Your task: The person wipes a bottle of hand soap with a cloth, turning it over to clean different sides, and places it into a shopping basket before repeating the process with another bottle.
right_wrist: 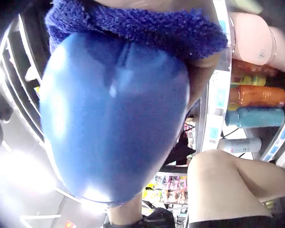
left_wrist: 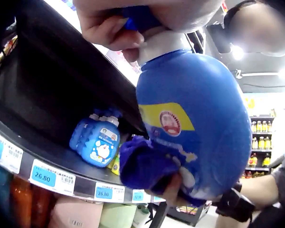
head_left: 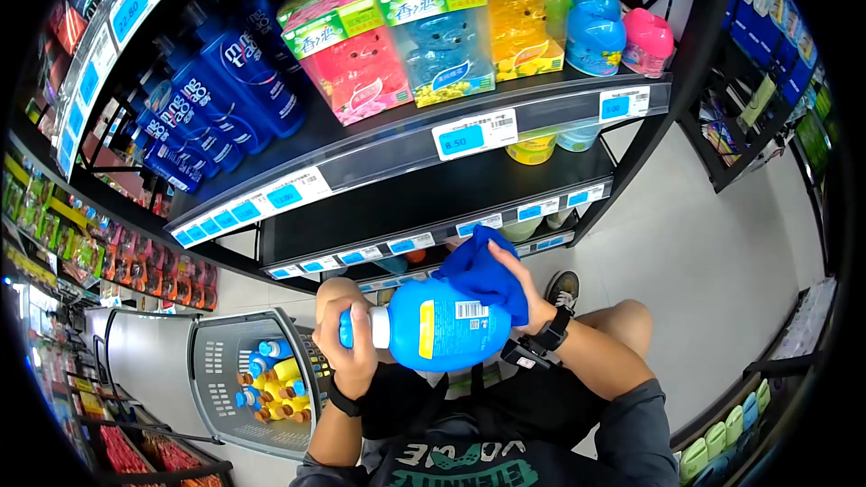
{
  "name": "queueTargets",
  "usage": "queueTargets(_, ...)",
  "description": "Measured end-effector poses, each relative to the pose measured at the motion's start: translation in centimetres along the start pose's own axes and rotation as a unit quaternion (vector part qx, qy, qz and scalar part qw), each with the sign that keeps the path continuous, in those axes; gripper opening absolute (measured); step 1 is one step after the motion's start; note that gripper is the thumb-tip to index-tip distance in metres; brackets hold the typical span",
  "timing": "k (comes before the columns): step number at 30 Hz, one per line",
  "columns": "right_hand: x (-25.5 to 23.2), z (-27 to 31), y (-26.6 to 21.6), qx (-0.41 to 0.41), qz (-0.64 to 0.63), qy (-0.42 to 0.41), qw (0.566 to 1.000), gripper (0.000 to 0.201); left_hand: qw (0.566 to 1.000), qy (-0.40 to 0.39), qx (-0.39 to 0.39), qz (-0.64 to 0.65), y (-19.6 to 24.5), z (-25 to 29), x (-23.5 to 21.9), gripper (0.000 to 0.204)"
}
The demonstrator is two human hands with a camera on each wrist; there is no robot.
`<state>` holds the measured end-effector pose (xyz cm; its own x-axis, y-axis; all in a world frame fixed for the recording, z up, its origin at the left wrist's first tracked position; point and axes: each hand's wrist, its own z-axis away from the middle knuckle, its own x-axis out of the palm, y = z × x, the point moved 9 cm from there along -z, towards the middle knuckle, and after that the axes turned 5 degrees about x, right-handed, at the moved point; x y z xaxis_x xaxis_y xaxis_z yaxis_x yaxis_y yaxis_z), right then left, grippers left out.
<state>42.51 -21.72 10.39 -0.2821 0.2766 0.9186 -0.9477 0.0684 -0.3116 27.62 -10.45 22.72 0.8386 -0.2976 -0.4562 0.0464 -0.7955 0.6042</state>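
the left hand [head_left: 347, 347] is clenched round the cap end of the blue bottle [head_left: 460, 329], at the bottle's nine o'clock in the head view. the right hand [head_left: 530, 298], at two o'clock, grasps the blue cloth [head_left: 483, 271] and holds it against the bottle's side near the base. the bottle lies sideways between both hands, above the person's lap. at eight o'clock a grey basket [head_left: 203, 388] contains yellow and blue bottles [head_left: 275, 388]. at twelve o'clock stands a black shelf [head_left: 397, 182] bearing price labels; above it, boxed packs [head_left: 442, 45]. navy bottles [head_left: 221, 72] are noted at eleven o'clock, tilted in view.
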Motion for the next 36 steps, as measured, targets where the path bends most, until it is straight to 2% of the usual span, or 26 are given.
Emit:
queueTargets(1, 0.3, 0.0, 0.9, 0.031, 0.026, -0.011, 0.999, 0.054, 0.999, -0.013, -0.030, 0.029, -0.1, -0.5, 0.0, 0.013)
queueTargets(3, -0.6, -1.3, 2.0, 0.012, 0.051, 0.030, 0.998, 0.033, 1.000, -0.023, -0.005, -0.010, 0.5, -1.3, -0.5, 0.010)
queueTargets(4, -0.7, -1.3, 2.2, 0.003, 0.129, 0.058, 0.990, 0.029, 1.000, -0.022, -0.005, -0.012, 0.4, -1.5, -0.6, 0.010)
queueTargets(5, -0.3, -1.2, 2.0, -0.039, 0.198, 0.086, 0.976, 0.026, 0.998, -0.053, 0.005, -0.012, 0.4, -1.6, 0.0, 0.011)
queueTargets(6, 0.4, -1.1, 2.4, -0.060, 0.253, 0.083, 0.962, 0.027, 0.996, -0.086, 0.015, -0.011, 0.5, -1.6, 0.6, 0.012)
queueTargets(7, 1.0, -0.8, 2.9, -0.082, 0.306, 0.080, 0.945, 0.028, 0.996, -0.085, 0.015, -0.011, 0.6, -1.7, 0.6, 0.012)
queueTargets(9, 3.3, 0.0, 3.5, -0.166, 0.413, 0.045, 0.894, 0.037, 0.991, -0.116, -0.008, -0.067, 0.5, -1.9, 1.2, 0.018)
queueTargets(11, 6.0, 1.4, 3.0, -0.300, 0.539, 0.005, 0.787, 0.056, 0.992, -0.103, 0.053, -0.053, 2.4, -2.2, 1.5, 0.016)
queueTargets(12, 6.6, 1.7, 3.0, -0.302, 0.597, 0.021, 0.743, 0.075, 0.992, -0.105, 0.047, -0.052, 2.2, -2.1, 1.6, 0.016)
queueTargets(13, 8.6, 2.5, 2.8, -0.341, 0.642, -0.019, 0.687, 0.079, 0.992, -0.107, 0.040, -0.052, 2.0, -1.9, 1.6, 0.016)
queueTargets(15, 10.0, 2.7, 3.2, -0.328, 0.740, -0.055, 0.584, 0.078, 0.992, -0.114, 0.007, -0.049, 1.8, -2.0, 1.6, 0.016)
queueTargets(16, 10.0, 2.5, 2.6, -0.328, 0.740, -0.057, 0.584, 0.078, 0.991, -0.123, -0.024, -0.045, 1.4, -2.0, 1.6, 0.015)
queueTargets(19, 8.9, 1.7, 1.8, -0.333, 0.744, -0.079, 0.574, 0.076, 0.993, -0.102, 0.000, -0.056, 1.5, -2.3, 1.1, 0.015)
queueTargets(21, 6.5, 0.9, 0.8, -0.339, 0.698, -0.055, 0.629, 0.063, 0.998, -0.057, 0.012, -0.022, 1.2, -2.6, 0.1, 0.016)
queueTargets(22, 3.8, -0.3, 0.9, -0.211, 0.584, -0.025, 0.783, 0.055, 0.998, -0.052, 0.013, -0.027, 1.6, -2.8, -0.4, 0.017)
queueTargets(23, 1.5, -1.0, 2.0, -0.071, 0.439, 0.004, 0.896, 0.047, 0.998, -0.047, 0.014, -0.033, 2.3, -3.3, -1.1, 0.018)
queueTargets(25, -0.3, -2.3, 2.1, -0.019, 0.326, 0.000, 0.945, 0.044, 0.998, -0.053, 0.024, -0.028, 2.8, -3.9, -1.6, 0.020)
queueTargets(26, -1.2, -2.4, 3.3, 0.058, 0.211, 0.009, 0.976, 0.045, 0.998, -0.055, 0.034, -0.022, 3.0, -4.0, -1.8, 0.019)
queueTargets(27, -1.5, -2.4, 4.6, 0.134, 0.091, 0.019, 0.987, 0.046, 0.997, -0.057, 0.044, -0.016, 3.2, -4.1, -1.9, 0.019)
queueTargets(28, -2.3, -2.6, 5.7, 0.168, 0.038, 0.032, 0.985, 0.047, 0.997, -0.058, 0.042, -0.021, 3.0, -4.1, -1.9, 0.019)
queueTargets(29, -2.8, -2.8, 6.3, 0.168, 0.037, 0.031, 0.985, 0.047, 0.997, -0.058, 0.042, -0.022, 2.9, -4.1, -1.9, 0.019)
queueTargets(32, -2.9, -3.0, 7.4, 0.131, -0.016, -0.041, 0.990, 0.047, 0.996, -0.057, 0.067, -0.026, 2.8, -3.8, -1.8, 0.019)
queueTargets(33, -2.7, -3.0, 7.5, 0.133, -0.016, -0.042, 0.990, 0.047, 0.995, -0.053, 0.077, -0.034, 3.1, -3.7, -1.6, 0.019)
queueTargets(35, -2.7, -3.2, 6.1, 0.040, -0.051, -0.006, 0.998, 0.047, 0.993, -0.039, 0.093, -0.067, 3.5, -3.0, -1.0, 0.020)
queueTargets(36, -2.9, -3.4, 5.7, 0.028, -0.060, -0.002, 0.998, 0.047, 0.994, -0.037, 0.095, -0.046, 3.2, -2.6, -0.4, 0.020)
